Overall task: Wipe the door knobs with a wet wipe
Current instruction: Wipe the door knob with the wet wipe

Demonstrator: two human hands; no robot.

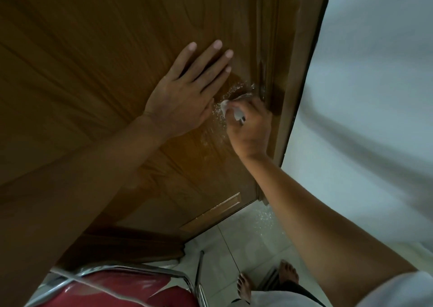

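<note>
Setting: brown wooden door (pixel 98 49) is filling the far left of your view; a pale wall (pixel 375 72) is running down the right; light floor tiles (pixel 246 248) are showing at the near edge.
Left hand: your left hand (pixel 180 95) is lying flat on the door panel, fingers spread and pointing up to the far right, palm against the wood, gripping nothing.
Right hand: your right hand (pixel 251 128) is curling closed around the wet wipe (pixel 226 107), just beside the left hand and close to the door's right edge.
Wet wipe: white, bunched, showing at the top of your right fist and touching the door.
Door knob: your right hand and the wipe are covering it; only a glint of metal (pixel 254 87) is showing just above the fist.
Door surface: wet specks are glistening on the wood around and below the wipe.
Near objects: a red chair seat with a chrome frame (pixel 112 288) is standing at the near left; your bare feet (pixel 243 285) are resting on the tiles.
</note>
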